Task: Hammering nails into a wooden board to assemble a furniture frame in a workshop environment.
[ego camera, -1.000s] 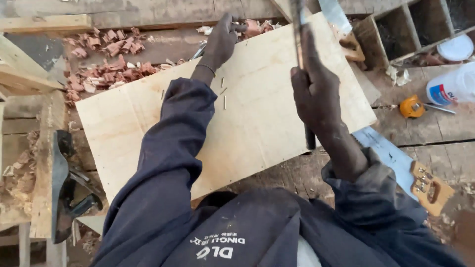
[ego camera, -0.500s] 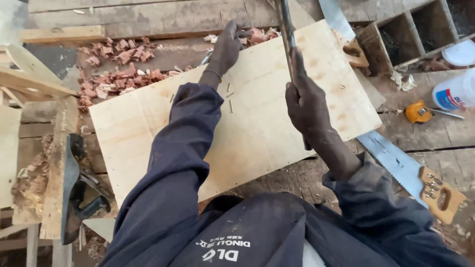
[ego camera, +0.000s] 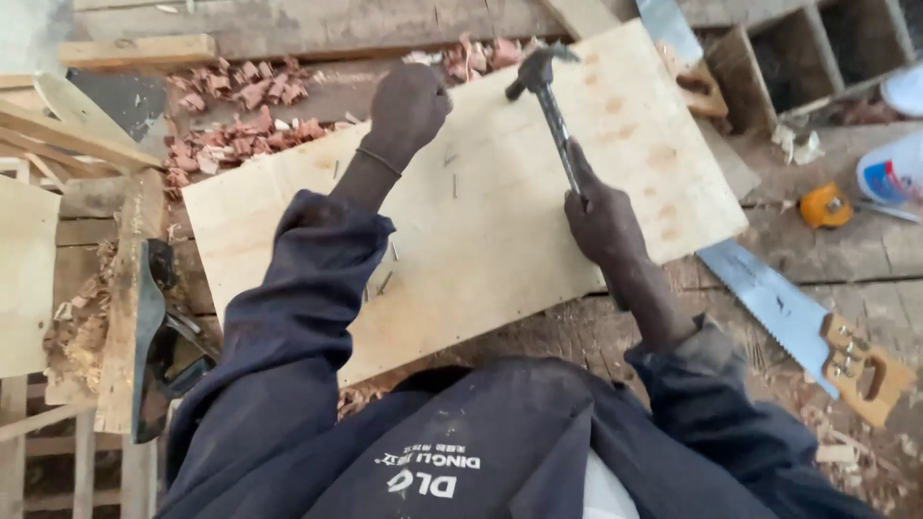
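A pale plywood board (ego camera: 500, 240) lies across the workbench. My right hand (ego camera: 604, 219) grips the handle of a claw hammer (ego camera: 544, 91), whose dark head hangs over the board's far edge. My left hand (ego camera: 409, 106) rests fisted on the far part of the board, left of the hammer head; whether it pinches a nail is hidden. Several loose nails (ego camera: 385, 281) lie on the board beside my left sleeve.
A handsaw (ego camera: 788, 312) with a wooden handle lies to the right. A yellow tape measure (ego camera: 825, 206) and a white container (ego camera: 889, 173) sit farther right. Reddish wood chips (ego camera: 240, 115) lie behind the board. A dark hand plane (ego camera: 154, 336) rests at left, wooden compartments (ego camera: 798, 58) at top right.
The hammer has swung down and forward, so its head is now in view near the board's far edge. My left hand stays on the board.
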